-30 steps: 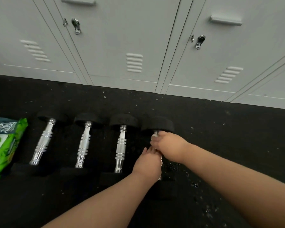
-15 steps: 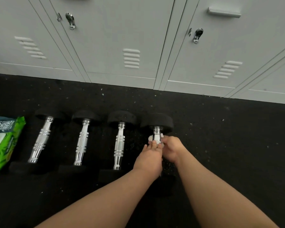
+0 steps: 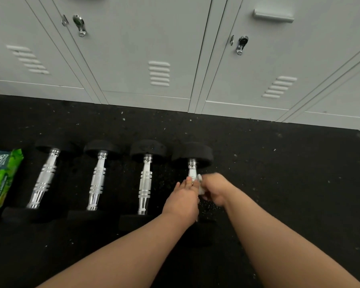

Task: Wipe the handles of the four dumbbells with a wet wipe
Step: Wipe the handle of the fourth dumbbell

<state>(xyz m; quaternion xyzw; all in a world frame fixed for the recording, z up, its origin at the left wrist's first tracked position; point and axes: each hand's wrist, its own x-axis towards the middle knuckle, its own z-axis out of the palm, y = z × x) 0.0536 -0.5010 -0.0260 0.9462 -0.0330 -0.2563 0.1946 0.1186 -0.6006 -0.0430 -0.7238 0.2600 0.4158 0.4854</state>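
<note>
Wiping the last dumbbell in the row (image 3: 192,163), we had both hands on its shiny handle (image 3: 192,171). Our right hand (image 3: 215,191) was curled around a white wet wipe (image 3: 200,182) and pressed it on the bar. It looked blurry, so we think it was rubbing. Our left hand (image 3: 182,201) lay over the near part of the same handle. Its fingers pointed up the bar, but we could not tell if they were wrapped around it.

Three more dumbbells (image 3: 145,185) lay side by side out past our left hand, with no hand on them. We could not tell from looking if they were clean yet. So at least this one was being done, and maybe three were left. The green pack of wipes (image 3: 0,181) sat even farther out that way, past the whole row.

A second before, our right hand was up by the far black end of the dumbbell. Now it had slid back along the bar, closer to us and beside our left hand.
</note>
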